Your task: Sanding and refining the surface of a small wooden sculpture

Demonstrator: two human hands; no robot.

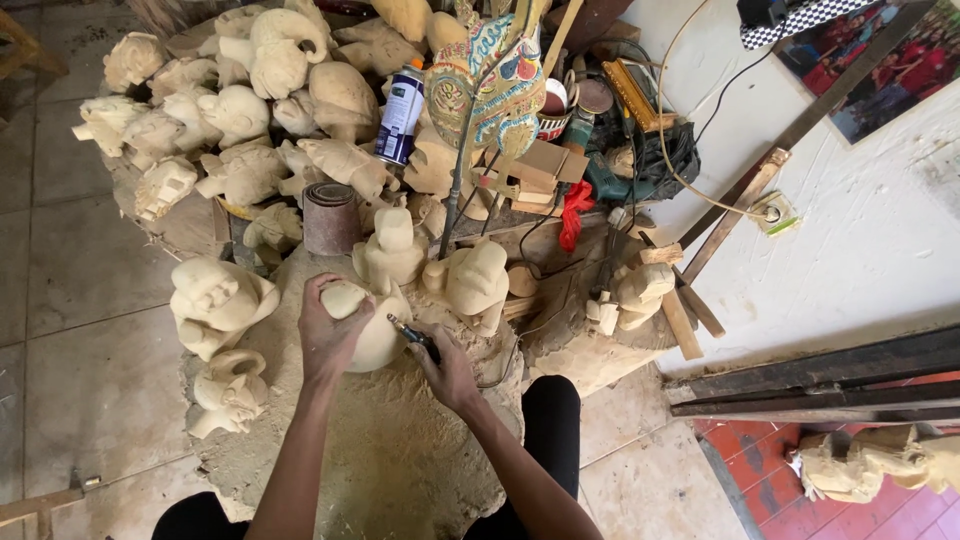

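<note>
Left hand (325,335) clamped over the top of a pale wooden carving (372,335), grip pressed around its rounded upper part. The carving sits on a sawdust-covered stump (400,460), centre of the scene, near the person. Right hand (450,375) closed around a slim dark rotary tool (412,335), tip touching the carving's right side. Unfinished pale figures (240,130) crowd far and left. Sandpaper roll (330,218) and spray can (400,115) stand beyond; painted mask (490,85) farther back.
</note>
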